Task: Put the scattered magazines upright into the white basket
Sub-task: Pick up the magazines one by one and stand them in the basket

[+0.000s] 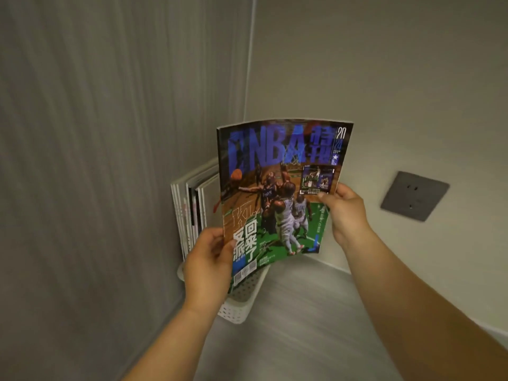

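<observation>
Head view: both hands hold a basketball magazine [280, 188] upright above the white basket [242, 303], cover toward the camera. The left hand [209, 259] grips its lower left corner, thumb on the cover and fingers closed behind it. The right hand [345, 213] pinches the right edge at about 3 o'clock on the cover, thumb in front and the other fingers wrapped behind. The cover bows a little along its top edge.

The basket stands on the grey floor [316, 312] in the corner, at 6 o'clock from the held magazine and partly hidden by it. Several magazines [189, 213] already stand upright in it, spines up, at 9 o'clock from the held one, against the left wall; their number is hard to tell through the blur. A dark socket [414, 196] sits on the right wall at 3 o'clock from the right hand, well apart from it
</observation>
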A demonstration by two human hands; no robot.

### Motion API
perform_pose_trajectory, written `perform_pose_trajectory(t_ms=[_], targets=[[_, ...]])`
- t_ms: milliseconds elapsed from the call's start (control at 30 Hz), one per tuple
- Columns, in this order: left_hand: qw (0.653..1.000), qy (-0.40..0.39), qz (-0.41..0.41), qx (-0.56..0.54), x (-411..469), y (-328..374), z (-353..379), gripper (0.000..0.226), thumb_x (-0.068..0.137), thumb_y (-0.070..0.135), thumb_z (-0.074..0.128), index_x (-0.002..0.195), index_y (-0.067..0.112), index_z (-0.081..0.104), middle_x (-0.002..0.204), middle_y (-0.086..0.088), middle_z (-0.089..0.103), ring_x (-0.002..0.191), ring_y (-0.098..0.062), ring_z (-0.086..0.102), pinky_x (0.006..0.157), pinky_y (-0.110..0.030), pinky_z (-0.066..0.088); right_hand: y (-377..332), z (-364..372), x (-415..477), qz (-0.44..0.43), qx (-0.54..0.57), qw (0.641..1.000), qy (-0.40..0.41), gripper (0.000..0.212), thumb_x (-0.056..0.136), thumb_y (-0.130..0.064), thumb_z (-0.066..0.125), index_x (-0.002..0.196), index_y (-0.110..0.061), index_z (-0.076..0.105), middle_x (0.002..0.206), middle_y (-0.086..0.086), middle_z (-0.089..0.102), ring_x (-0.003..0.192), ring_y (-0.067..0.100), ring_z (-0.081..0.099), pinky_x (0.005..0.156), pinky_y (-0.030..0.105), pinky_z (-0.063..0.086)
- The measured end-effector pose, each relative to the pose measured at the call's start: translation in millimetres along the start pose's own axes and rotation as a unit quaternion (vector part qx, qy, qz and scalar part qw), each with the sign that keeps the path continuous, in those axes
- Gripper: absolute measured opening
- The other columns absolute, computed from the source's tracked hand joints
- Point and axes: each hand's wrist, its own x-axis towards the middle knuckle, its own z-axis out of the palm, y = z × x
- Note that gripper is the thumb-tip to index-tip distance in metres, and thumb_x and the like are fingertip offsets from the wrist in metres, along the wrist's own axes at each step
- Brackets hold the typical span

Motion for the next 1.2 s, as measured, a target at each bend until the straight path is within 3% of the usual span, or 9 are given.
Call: perform_pose_trajectory(t_ms=[333,533,667,767,867,1000,1067,1133,1200], targets=[[0.994,0.071,-0.062,0.046,3.5,-47.3,-7.8,0.047,0.073,-0.008,0.063,0.057,0.034,0.048,0.059,0.013,0.057,0.054,0.017,0.054,0.049,0.002,0.038,35.9,51.0,35.0,0.059,0.024,0.997,-0.04,0.037,0.076,0.022,0.04,0.071,-0.012,0.054,0.045,-0.011,0.065,0.046,0.002,0.061,0.042,0.011,0.046],[0.982,0.068,-0.134,0.112,-5.4,-78.3,-17.1,0.029,0.072,0.002,0.068,0.058,0.023,0.052,0.061,-0.002,0.06,0.062,-0.019,0.058,0.057,-0.021,0.041,58.4,75.1,41.6,0.07,-0.021,0.994,-0.081,0.036,0.077,0.021,0.041,0.071,-0.012,0.054,0.068,0.001,0.06,0.043,-0.002,0.06,0.042,0.012,0.047],[0.978,0.062,-0.108,0.167,-10.5,-85.3,-24.2,0.008,0.071,0.006,0.07,0.071,0.01,0.062,0.066,-0.004,0.063,0.059,-0.015,0.055,0.055,-0.005,0.038,77.1,83.1,43.7,0.08,-0.025,0.993,-0.087,0.037,0.076,0.021,0.039,0.074,-0.012,0.055,0.068,0.001,0.062,0.045,-0.002,0.061,0.043,0.012,0.048],[0.974,0.048,-0.093,0.2,-11.9,-87.3,-26.2,0.008,0.072,0.012,0.07,0.078,0.011,0.066,0.074,-0.01,0.07,0.068,-0.026,0.062,0.064,-0.026,0.045,87.2,86.2,46.2,0.09,-0.014,0.994,-0.058,0.032,0.077,0.021,0.04,0.082,-0.004,0.059,0.064,-0.002,0.063,0.05,0.007,0.062,0.043,0.013,0.048],[0.965,0.046,-0.065,0.251,-9.9,-84.3,-25.0,0.011,0.069,0.013,0.073,0.078,0.013,0.067,0.074,-0.01,0.072,0.066,-0.027,0.064,0.062,-0.027,0.042,97.6,87.7,49.1,0.106,-0.037,0.993,-0.038,0.037,0.078,0.019,0.038,0.105,0.002,0.056,0.075,0.005,0.06,0.062,0.014,0.056,0.047,0.013,0.05],[0.952,0.028,-0.033,0.303,-4.3,-80.6,-22.2,0.015,0.061,0.012,0.079,0.069,0.015,0.066,0.064,-0.008,0.071,0.056,-0.024,0.064,0.051,-0.016,0.033,104.0,88.3,51.2,0.119,-0.045,0.992,-0.017,0.038,0.079,0.017,0.037,0.11,0.001,0.052,0.104,0.016,0.06,0.07,0.015,0.057,0.058,0.02,0.049],[0.952,0.036,-0.033,0.303,-2.9,-81.0,-21.5,0.015,0.061,0.013,0.079,0.068,0.016,0.066,0.064,-0.006,0.071,0.053,-0.02,0.061,0.049,-0.008,0.026,110.4,88.3,49.8,0.127,-0.048,0.991,-0.021,0.051,0.081,0.013,0.042,0.129,-0.005,0.039,0.132,0.017,0.049,0.098,0.023,0.057,0.076,0.023,0.046],[0.951,0.04,-0.035,0.304,-2.3,-83.1,-20.5,0.015,0.061,0.014,0.079,0.067,0.017,0.066,0.064,-0.004,0.071,0.053,-0.017,0.059,0.049,-0.007,0.024,117.5,89.6,43.5,0.148,-0.066,0.986,-0.036,0.066,0.084,0.006,0.046,0.141,-0.015,0.02,0.148,0.013,0.028,0.123,0.024,0.042,0.086,0.027,0.038],[0.952,0.046,-0.04,0.3,-1.9,-85.0,-19.6,0.014,0.063,0.017,0.078,0.068,0.019,0.065,0.065,-0.003,0.071,0.055,-0.016,0.058,0.049,-0.008,0.025,124.7,94.2,33.7,0.163,-0.084,0.98,-0.074,0.068,0.087,0.001,0.046,0.143,-0.02,0.014,0.148,0.01,0.03,0.118,0.019,0.043,0.081,0.027,0.04]])
